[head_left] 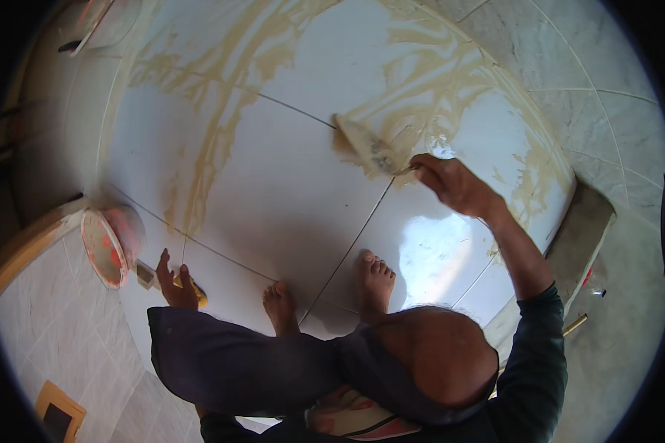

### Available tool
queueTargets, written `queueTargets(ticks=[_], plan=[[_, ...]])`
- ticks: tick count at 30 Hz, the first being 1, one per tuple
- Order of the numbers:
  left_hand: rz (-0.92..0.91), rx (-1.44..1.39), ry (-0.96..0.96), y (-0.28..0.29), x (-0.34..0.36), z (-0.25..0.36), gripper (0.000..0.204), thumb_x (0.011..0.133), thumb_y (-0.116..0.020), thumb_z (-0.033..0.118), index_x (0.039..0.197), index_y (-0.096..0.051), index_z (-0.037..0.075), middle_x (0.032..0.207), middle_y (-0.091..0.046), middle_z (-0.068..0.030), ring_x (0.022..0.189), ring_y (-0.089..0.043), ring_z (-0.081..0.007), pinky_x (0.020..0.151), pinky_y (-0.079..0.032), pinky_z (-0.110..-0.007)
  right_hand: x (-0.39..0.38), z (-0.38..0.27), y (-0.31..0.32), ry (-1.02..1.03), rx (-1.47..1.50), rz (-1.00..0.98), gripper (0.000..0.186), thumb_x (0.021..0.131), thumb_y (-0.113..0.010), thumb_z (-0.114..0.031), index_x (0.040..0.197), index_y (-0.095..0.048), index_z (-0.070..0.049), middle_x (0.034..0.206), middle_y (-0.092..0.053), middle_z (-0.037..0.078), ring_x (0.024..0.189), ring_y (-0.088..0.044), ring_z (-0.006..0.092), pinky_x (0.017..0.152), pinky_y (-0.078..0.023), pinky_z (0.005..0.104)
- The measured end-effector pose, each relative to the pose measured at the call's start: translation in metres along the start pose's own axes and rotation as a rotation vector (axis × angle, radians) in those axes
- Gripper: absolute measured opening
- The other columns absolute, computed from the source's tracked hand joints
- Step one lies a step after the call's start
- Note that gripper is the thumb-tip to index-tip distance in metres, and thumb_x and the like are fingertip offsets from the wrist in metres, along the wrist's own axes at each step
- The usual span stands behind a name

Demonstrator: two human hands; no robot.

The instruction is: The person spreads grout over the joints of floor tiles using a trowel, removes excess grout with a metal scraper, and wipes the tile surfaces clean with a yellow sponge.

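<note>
My right hand [451, 181] is stretched out over the white floor tiles [288, 192], gripping the handle of a trowel [369, 148] whose flat blade lies on a tile joint, smeared with beige grout [428, 88]. My left hand [176, 284] rests low on the tiles at the left, fingers spread, pressing on a yellow sponge [196, 292] that mostly hides beneath it. My bare feet [377, 280] stand on the tiles between the two hands, and my bent knees fill the bottom of the view.
An orange-stained bucket [107, 247] lies tilted at the left beside a small scraper. Beige grout streaks cover the far tiles. Grey marble flooring [606, 133] runs along the right, with a step and a rod near the right edge.
</note>
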State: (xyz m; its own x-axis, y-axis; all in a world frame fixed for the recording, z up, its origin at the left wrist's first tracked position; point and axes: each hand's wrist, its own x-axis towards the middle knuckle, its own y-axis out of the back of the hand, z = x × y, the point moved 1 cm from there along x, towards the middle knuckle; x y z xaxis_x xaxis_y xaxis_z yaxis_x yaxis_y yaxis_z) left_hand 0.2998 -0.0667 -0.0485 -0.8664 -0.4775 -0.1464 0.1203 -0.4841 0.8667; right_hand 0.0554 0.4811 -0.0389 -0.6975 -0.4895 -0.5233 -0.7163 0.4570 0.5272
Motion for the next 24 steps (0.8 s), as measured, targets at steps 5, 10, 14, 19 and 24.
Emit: queueTargets(ticks=[5,10,14,19,24], plan=[[0.101,0.061,0.020,0.006,-0.052,0.004,0.048,0.096,-0.064,0.019,0.142,-0.050,0.010,0.137,-0.055,-0.0137,0.126,-0.053,-0.0320,0.096,-0.048,-0.047,0.024,-0.035,-0.077,-0.036,-0.423,0.206,0.030,0.101,-0.048,-0.021,0.126,-0.049,-0.003,0.094,-0.064,0.026,0.081,-0.067,0.0447,0.070,-0.055,0.0525],[0.292,0.067,0.162,0.022,-0.131,-0.050,0.047,0.094,-0.066,0.017,0.139,-0.054,0.010,0.130,-0.058,-0.0147,0.118,-0.058,-0.0290,0.086,-0.053,-0.043,-0.004,-0.063,-0.077,-0.009,-0.213,-0.047,0.030,0.100,-0.050,-0.021,0.125,-0.053,-0.003,0.099,-0.064,0.030,0.094,-0.065,0.0455,0.084,-0.052,0.0538],[0.404,-0.008,0.364,0.007,-0.168,-0.082,0.046,0.091,-0.068,0.014,0.136,-0.058,0.011,0.122,-0.061,-0.0139,0.113,-0.060,-0.0261,0.079,-0.055,-0.038,0.039,-0.040,-0.035,0.064,-0.140,0.295,0.026,0.099,-0.053,-0.015,0.115,-0.058,0.004,0.086,-0.065,0.030,0.085,-0.063,0.0488,0.074,-0.052,0.0480],[0.451,0.003,0.413,-0.014,-0.169,-0.079,0.048,0.090,-0.068,0.014,0.137,-0.057,0.012,0.121,-0.060,-0.0141,0.112,-0.059,-0.0260,0.085,-0.052,-0.041,0.042,-0.075,-0.087,0.175,-0.171,0.162,0.026,0.098,-0.054,-0.016,0.118,-0.058,0.001,0.084,-0.064,0.030,0.083,-0.063,0.0473,0.070,-0.050,0.0514],[0.217,-0.011,0.323,-0.005,-0.157,-0.140,0.058,0.091,-0.069,0.022,0.144,-0.048,0.013,0.126,-0.055,-0.0146,0.116,-0.056,-0.0276,0.082,-0.050,-0.041,0.085,-0.079,-0.103,0.154,-0.304,0.429,0.030,0.097,-0.056,-0.017,0.122,-0.056,-0.002,0.084,-0.064,0.028,0.079,-0.062,0.0471,0.067,-0.049,0.0527]])
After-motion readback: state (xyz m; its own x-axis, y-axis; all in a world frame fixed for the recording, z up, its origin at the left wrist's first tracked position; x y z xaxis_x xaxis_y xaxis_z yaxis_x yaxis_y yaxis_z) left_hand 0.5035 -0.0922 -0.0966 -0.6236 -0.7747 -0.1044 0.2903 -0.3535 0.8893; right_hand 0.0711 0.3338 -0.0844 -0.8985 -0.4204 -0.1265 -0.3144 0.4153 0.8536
